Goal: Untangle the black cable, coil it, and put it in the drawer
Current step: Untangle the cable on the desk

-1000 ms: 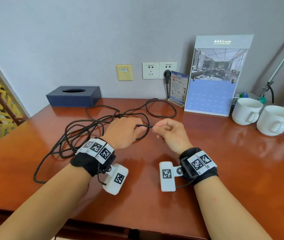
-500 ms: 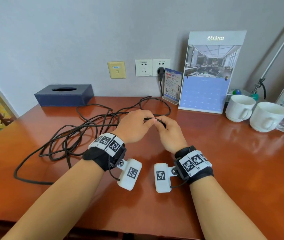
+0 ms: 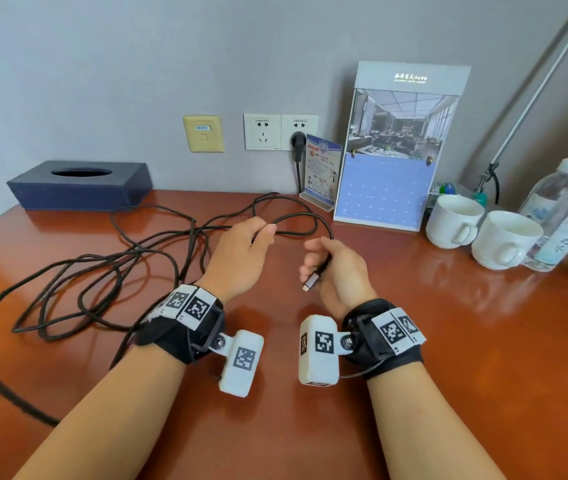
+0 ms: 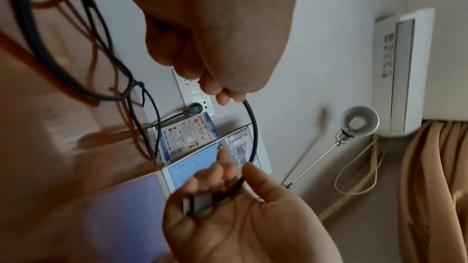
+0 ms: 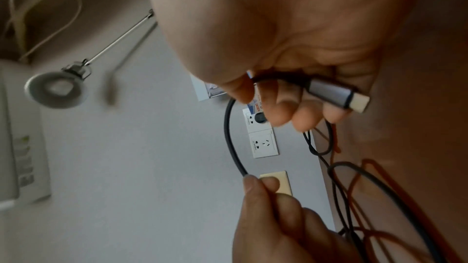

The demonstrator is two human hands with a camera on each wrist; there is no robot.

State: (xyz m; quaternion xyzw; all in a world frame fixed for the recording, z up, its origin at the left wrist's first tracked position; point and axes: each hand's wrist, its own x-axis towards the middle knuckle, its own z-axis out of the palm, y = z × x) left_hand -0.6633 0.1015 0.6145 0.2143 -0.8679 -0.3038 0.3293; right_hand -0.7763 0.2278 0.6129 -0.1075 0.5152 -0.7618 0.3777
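Note:
A long black cable (image 3: 102, 271) lies in tangled loops on the left of the wooden desk (image 3: 448, 341). My left hand (image 3: 265, 233) pinches a strand of it between thumb and forefinger above the desk. My right hand (image 3: 310, 261) grips the cable's free end across its curled fingers, and the grey metal connector (image 3: 312, 282) points back at me. Between the two hands a short arc of cable (image 4: 253, 131) hangs free. In the right wrist view the connector (image 5: 334, 95) lies over the fingers, and the left hand's fingertips (image 5: 253, 183) pinch the strand below. No drawer is in view.
A dark blue tissue box (image 3: 81, 185) stands at the back left. Along the back wall are a plugged-in black plug (image 3: 298, 142), a small sign card (image 3: 320, 171) and a desk calendar (image 3: 390, 188). Two white cups (image 3: 504, 237) and water bottles (image 3: 559, 209) stand at the right.
The hands, close together half a second ago, have drawn apart. The right hand has turned and come nearer me with the connector end, leaving a short arc of cable between the hands.

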